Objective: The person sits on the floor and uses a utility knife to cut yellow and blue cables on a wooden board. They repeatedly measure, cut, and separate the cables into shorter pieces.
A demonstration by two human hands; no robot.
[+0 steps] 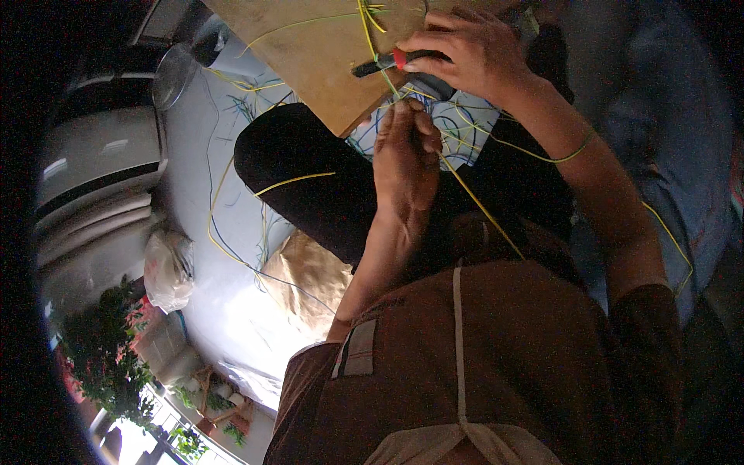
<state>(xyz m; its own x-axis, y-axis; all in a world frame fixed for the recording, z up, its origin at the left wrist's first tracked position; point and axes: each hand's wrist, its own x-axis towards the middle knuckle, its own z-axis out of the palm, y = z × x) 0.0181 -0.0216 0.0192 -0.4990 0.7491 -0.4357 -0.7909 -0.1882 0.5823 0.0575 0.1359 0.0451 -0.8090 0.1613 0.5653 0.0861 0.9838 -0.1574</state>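
My left hand (407, 147) is closed, its fingertips pinching thin yellow-green wire (389, 82) just below the edge of a brown wooden board (302, 58). A long yellow wire (482, 203) trails from this hand down over my lap. My right hand (477, 58) is wrapped around pliers (399, 59) with dark jaws and a red band. The jaws point left and meet the wire a little above my left fingertips; whether they are closed on it I cannot tell. More yellow-green strands (366, 23) lie on the board beyond.
Loose blue, green and yellow wires lie tangled under the board and on the pale floor (190, 178). One short yellow wire (294, 182) rests across my dark-clothed leg. Brown crumpled sheeting (310, 267), a white plastic bag (169, 271) and potted plants (105, 349) are at the left.
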